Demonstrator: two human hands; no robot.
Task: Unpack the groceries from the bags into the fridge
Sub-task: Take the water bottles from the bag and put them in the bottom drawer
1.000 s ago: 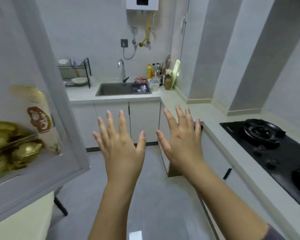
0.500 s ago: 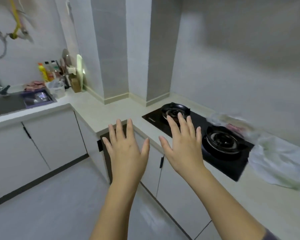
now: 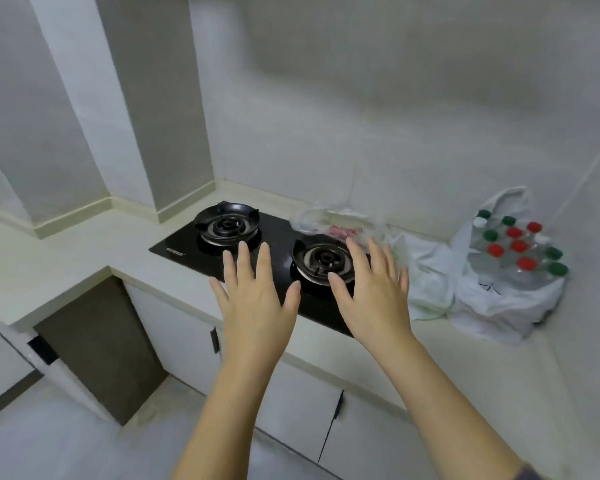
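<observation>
We find the black glass two-burner hob set in the pale stone counter. A clear plastic bag lies at the hob's rear right corner. Right of that lies a crumpled white plastic bag, and rightmost an upright white plastic bag holding capped bottles.

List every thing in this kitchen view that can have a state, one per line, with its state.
left hand: open, holding nothing.
right hand: open, holding nothing.
hob: both burners unlit, no pots.
bottle bag: standing, top open.
bottles: upright, capped.
clear bag: slumped at the hob's back edge.
white bag: crumpled, lying flat.
cabinet doors: shut.
</observation>
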